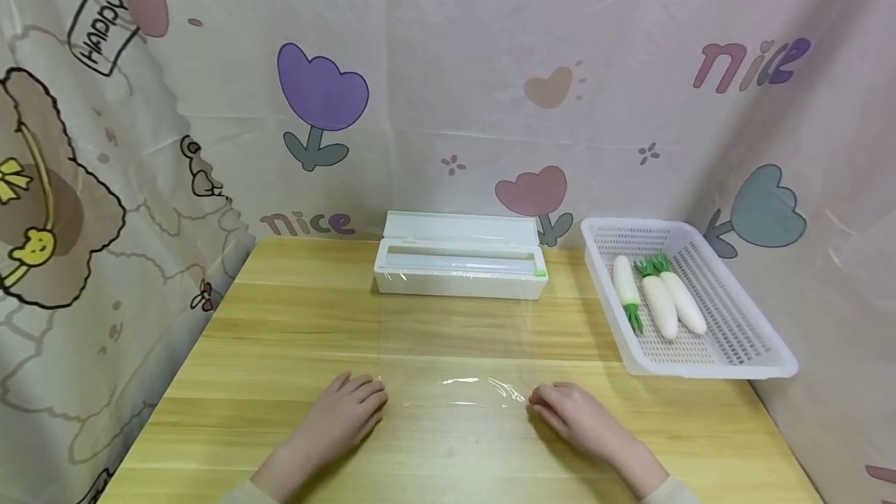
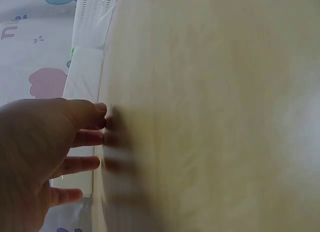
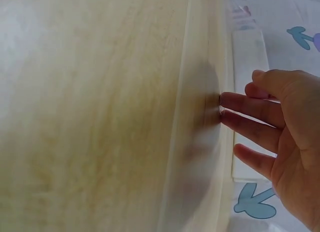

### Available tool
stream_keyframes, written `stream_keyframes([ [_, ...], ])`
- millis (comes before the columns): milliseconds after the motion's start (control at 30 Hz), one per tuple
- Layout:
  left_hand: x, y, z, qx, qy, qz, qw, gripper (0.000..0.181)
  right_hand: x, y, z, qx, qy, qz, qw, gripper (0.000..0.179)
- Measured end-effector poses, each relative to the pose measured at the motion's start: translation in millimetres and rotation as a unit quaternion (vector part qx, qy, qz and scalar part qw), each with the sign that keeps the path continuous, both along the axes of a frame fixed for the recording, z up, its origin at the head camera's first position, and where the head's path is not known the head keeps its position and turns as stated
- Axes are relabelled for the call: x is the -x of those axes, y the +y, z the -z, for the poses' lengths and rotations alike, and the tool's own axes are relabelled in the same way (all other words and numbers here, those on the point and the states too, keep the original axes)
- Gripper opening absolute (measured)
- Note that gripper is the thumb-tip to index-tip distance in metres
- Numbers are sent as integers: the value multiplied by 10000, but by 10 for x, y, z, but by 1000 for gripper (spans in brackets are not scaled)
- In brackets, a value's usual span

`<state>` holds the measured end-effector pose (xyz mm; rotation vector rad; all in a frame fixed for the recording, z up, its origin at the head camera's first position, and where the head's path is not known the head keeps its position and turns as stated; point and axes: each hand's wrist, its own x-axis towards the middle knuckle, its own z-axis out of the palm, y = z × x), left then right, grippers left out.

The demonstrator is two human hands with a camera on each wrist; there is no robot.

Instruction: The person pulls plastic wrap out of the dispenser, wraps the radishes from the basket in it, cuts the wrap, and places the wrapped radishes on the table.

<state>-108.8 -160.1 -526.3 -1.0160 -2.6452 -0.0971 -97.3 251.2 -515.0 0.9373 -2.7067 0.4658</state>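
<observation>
A clear sheet of cling film [image 1: 458, 364] runs from a white lidded dispenser box [image 1: 458, 284] toward me over the wooden table. My left hand [image 1: 346, 414] is at the sheet's near left corner. In the left wrist view, the thumb and forefinger of the left hand [image 2: 45, 147] meet at the film, with the other fingers spread. At the near right corner is my right hand [image 1: 581, 418]. The right wrist view shows the right hand [image 3: 285, 127] with thumb and forefinger together and the other fingers stretched out. The film's edge between the fingertips is hard to see.
A white perforated basket [image 1: 759, 344] stands on the right, holding three white radishes [image 1: 659, 306] with green tops. The box's lid [image 1: 462, 228] is raised, and a green piece [image 1: 540, 273] sits at its right end. A printed curtain [image 1: 434, 84] hangs behind the wooden table [image 1: 280, 333].
</observation>
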Motion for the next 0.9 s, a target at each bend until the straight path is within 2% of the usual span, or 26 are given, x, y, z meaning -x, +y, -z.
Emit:
stream_keyframes([
  [167, -152, -22, -34, 302, -602, -365, 9971, 45, -5, -16, 11, 21, 106, -35, 9999, 12],
  [233, -205, -39, -29, 282, -786, -434, 9956, 51, -14, -17, 1, 61, 27, -43, 10000, 11],
  [367, -273, -69, 15, 122, -822, -521, 9952, 61, -41, -8, -43, 132, -378, 54, 9992, 10],
  [467, -298, -66, 43, 62, -795, -613, 9949, 64, -65, 15, -94, 183, -783, 269, 9964, 12],
  [600, -310, -59, 51, -45, -1024, -694, 9923, 67, -86, 85, -195, 330, -991, 641, 9925, 18],
  [767, -317, -61, 47, -210, -1330, -683, 9885, 73, -50, 226, -404, 732, -486, 934, 9917, 24],
  [900, -328, -75, 66, -228, -1300, -680, 9889, 81, 39, 368, -617, 903, 145, 1015, 9906, 27],
])
